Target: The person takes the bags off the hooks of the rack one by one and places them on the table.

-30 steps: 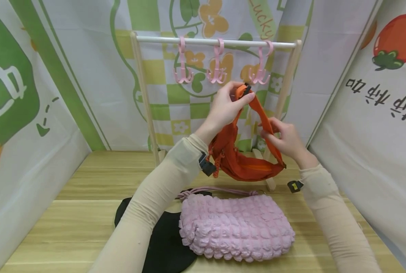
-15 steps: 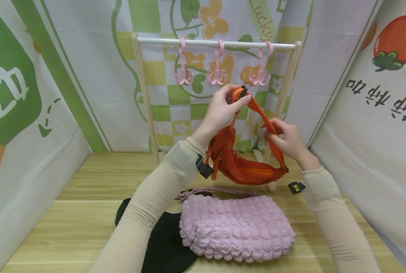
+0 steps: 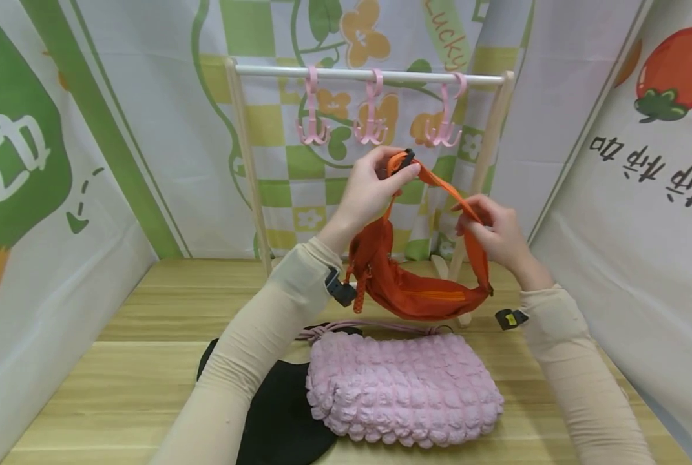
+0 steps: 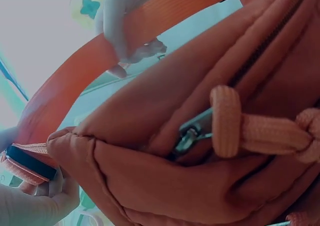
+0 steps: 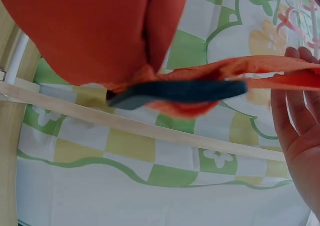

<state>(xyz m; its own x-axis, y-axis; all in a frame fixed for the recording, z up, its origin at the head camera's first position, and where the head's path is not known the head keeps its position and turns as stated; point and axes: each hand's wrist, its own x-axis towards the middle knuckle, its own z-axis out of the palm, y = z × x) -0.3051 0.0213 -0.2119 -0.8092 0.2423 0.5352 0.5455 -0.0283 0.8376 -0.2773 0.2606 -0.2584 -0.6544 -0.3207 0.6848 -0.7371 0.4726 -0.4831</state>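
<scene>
An orange crossbody bag (image 3: pixel 421 294) hangs in the air between both hands, its pouch low and its strap (image 3: pixel 439 181) arched above. My left hand (image 3: pixel 375 184) pinches the top of the strap at a black buckle (image 3: pixel 407 157). Farther down the strap's right side, my right hand (image 3: pixel 493 232) holds the webbing between thumb and fingers. In the left wrist view a zipper pull with a knotted orange cord (image 4: pixel 225 123) shows close up on the bag. The right wrist view shows a dark strap fitting (image 5: pixel 185 90) near the pouch's end.
Behind the bag stands a rack with a white rod (image 3: pixel 346 71) and wooden posts (image 3: pixel 488 142). Three pink multi-prong hooks (image 3: pixel 371 123) hang from the rod. On the wooden table (image 3: pixel 130 374), a pink puffy bag (image 3: pixel 404 387) overlaps a flat black item (image 3: pixel 287 413).
Both hands have lowered the bag slightly, the left hand drifting left and down. My right hand has shifted a little right and up, spreading the strap loop wider.
</scene>
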